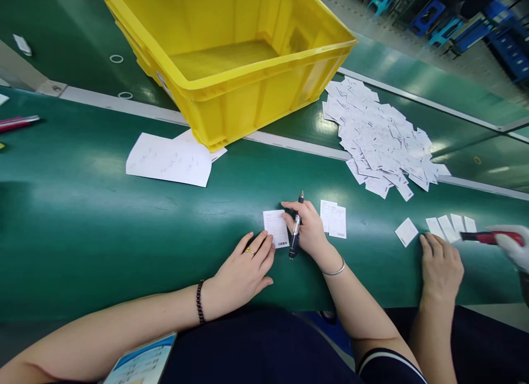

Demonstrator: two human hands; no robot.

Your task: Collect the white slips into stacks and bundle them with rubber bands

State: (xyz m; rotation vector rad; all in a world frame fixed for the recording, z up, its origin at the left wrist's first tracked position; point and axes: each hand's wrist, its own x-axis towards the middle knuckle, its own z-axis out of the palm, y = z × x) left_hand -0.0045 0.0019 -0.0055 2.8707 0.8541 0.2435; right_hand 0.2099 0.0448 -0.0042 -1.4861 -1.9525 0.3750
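Note:
A small white printed card [274,227] lies on the green tabletop in front of me. My left hand [243,268] rests flat and open, its fingertips on the card's lower left edge; a ring and a dark bead bracelet are on it. My right hand [309,230] is closed around a black and silver pen [295,235], which points away from me. Its thumb and forefinger touch or nearly touch the card's upper right corner. Just right of that hand lie two overlapping cards [337,222], partly hidden by it.
A large yellow bin [264,108] stands ahead, over part of some white paper sheets [169,161]. A heap of white cards [376,133] lies back right. At right, a co-worker's bare hand [442,263] and gloved hand [512,249] with a red-black tool [490,237] are near several cards [447,228].

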